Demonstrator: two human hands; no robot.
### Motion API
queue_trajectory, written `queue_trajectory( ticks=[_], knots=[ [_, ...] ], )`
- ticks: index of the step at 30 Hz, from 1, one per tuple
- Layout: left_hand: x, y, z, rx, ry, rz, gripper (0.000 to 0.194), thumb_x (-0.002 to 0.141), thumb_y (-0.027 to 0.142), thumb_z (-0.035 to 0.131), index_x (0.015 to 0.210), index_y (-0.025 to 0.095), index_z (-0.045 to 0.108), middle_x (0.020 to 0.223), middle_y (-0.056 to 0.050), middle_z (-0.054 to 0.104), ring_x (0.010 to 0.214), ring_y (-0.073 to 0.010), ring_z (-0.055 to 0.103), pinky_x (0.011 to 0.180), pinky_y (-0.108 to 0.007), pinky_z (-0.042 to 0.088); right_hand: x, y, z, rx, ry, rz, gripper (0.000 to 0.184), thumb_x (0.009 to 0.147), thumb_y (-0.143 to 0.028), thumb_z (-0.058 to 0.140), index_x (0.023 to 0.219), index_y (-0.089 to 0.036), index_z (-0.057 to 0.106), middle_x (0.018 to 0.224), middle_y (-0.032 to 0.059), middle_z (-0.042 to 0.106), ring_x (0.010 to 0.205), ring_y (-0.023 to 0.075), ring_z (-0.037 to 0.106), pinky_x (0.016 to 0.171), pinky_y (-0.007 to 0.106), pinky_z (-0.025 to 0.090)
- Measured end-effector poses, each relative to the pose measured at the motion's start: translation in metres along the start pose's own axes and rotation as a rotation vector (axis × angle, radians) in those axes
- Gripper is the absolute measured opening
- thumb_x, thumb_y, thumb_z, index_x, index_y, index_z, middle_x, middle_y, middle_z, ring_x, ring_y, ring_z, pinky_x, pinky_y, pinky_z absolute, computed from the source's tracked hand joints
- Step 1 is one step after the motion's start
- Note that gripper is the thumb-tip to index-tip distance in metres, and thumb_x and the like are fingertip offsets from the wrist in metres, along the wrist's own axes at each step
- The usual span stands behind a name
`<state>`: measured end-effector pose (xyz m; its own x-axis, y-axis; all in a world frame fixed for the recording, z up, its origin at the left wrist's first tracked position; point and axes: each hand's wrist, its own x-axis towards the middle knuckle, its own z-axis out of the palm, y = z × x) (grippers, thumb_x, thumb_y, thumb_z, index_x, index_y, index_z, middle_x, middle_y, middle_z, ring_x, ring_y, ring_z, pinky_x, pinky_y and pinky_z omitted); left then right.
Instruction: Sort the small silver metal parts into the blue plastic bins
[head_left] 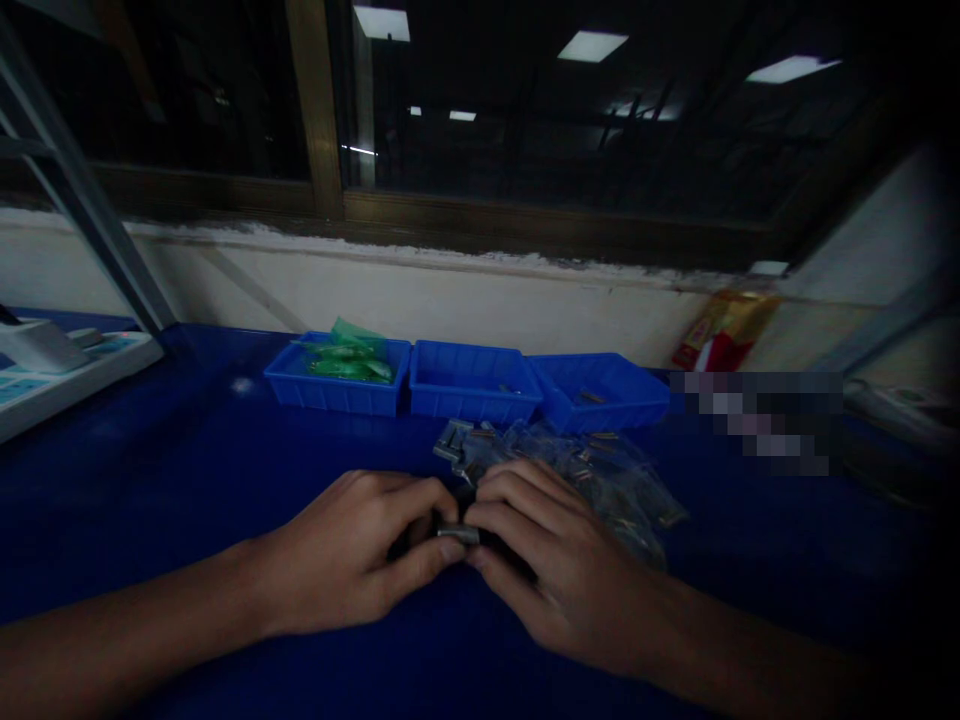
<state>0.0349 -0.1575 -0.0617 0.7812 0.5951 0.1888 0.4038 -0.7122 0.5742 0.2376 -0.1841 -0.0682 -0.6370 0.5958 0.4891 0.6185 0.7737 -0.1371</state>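
Left hand [364, 550] is pinching a small metal piece [457, 535] between thumb and bent forefinger; those fingers are grasping it. Right hand [566, 565] is curling in at the piece's right end, fingers close together; dim light, so I can't tell if they're actually gripping or just steadying. Piece is sitting low at front center, just above the desk [180, 490]; my read is both hands are meeting there because it's too short for a palm grip and fingertips are giving finer control. A pile of see-through plastic bags [626, 495] with small metal bits is lying just beyond and beside the right hand, probably for short reach. Three blue bins are standing in a row behind, likely so contents aren't mixing: left bin [330, 397] is holding green bags [349, 362], middle bin [472, 404] and right bin [615, 412] are each showing a few small bits. Desk is plain blue, slightly glossy, running up to a pale wall [442, 300]. Dark window [562, 130] above is showing bright light panels. Power strip [112, 355] is sitting far left; red-and-gold packet [727, 330] is leaning at the wall, right.
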Motion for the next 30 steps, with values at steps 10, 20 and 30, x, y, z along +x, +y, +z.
queue_trajectory(
  ticks=[10, 20, 30],
  knots=[
    [-0.0016, -0.0024, 0.0033, 0.007, 0.032, -0.018, 0.01, 0.086, 0.025, 0.045, 0.092, 0.019, 0.052, 0.068, 0.003, 0.055, 0.059, -0.0088, 0.05, 0.052, -0.019, 0.036, -0.0001, -0.0004, 0.0015, 0.024, -0.018, 0.011, 0.012, 0.084, -0.027, 0.049, 0.087, -0.017, 0.057, 0.079, 0.0052, 0.057, 0.08, 0.0169, 0.05, 0.073, 0.033, 0.041],
    [0.0005, -0.0023, 0.0012, 0.059, 0.014, 0.032, 0.023, 0.091, 0.03, 0.037, 0.085, 0.017, 0.054, 0.075, -0.001, 0.059, 0.066, -0.0109, 0.054, 0.06, -0.022, 0.04, -0.0006, -0.001, 0.0029, -0.003, 0.008, 0.011, 0.012, 0.085, -0.025, 0.049, 0.087, -0.017, 0.057, 0.08, 0.0048, 0.056, 0.08, 0.0163, 0.049, 0.073, 0.033, 0.041],
    [-0.0016, -0.0024, 0.004, -0.002, 0.074, 0.01, 0.01, 0.085, 0.023, 0.046, 0.093, 0.019, 0.05, 0.07, 0.003, 0.056, 0.058, -0.0087, 0.05, 0.05, -0.019, 0.037, 0.0019, -0.0008, 0.0028, 0.019, -0.019, 0.071, 0.019, 0.087, -0.023, 0.043, 0.077, -0.017, 0.057, 0.074, 0.0041, 0.055, 0.077, 0.0156, 0.049, 0.072, 0.032, 0.041]
  ],
)
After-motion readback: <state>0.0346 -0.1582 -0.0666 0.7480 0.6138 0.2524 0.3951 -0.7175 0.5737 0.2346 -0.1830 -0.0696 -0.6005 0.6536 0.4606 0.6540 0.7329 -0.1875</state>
